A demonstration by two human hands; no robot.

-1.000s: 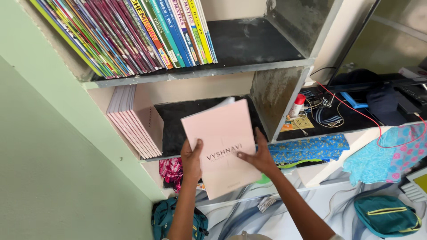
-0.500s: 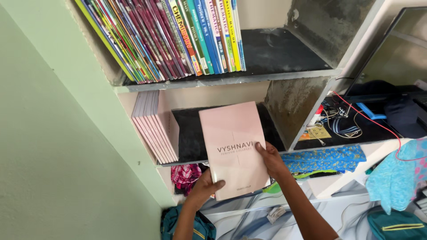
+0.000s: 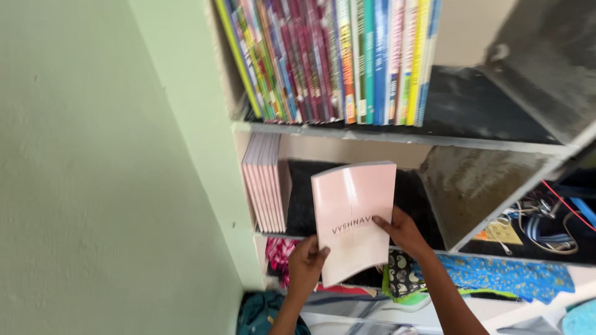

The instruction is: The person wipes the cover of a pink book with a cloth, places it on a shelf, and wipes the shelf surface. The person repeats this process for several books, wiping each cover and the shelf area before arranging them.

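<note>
**Both hands on a pink book at the shelf**

Fingers of the left hand [image 3: 307, 263] curl round the lower left corner of the pale pink book [image 3: 354, 217]; the right hand [image 3: 403, 229] clasps its right edge. Smooth, matte and slightly bowed, the softcover stands upright before the dark shelf [image 3: 422, 198], near matching pink books [image 3: 266, 183].

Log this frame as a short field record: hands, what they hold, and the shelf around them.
left hand: grips the lower left corner of the pink book
right hand: on the book's right edge, thumb on the cover
pink book: upright, slightly tilted, in front of the middle shelf
pink stack: standing at the left of that shelf, apart from the held book
top shelf: row of colourful books, upright
right compartment: cables
below: patterned cloths
</note>
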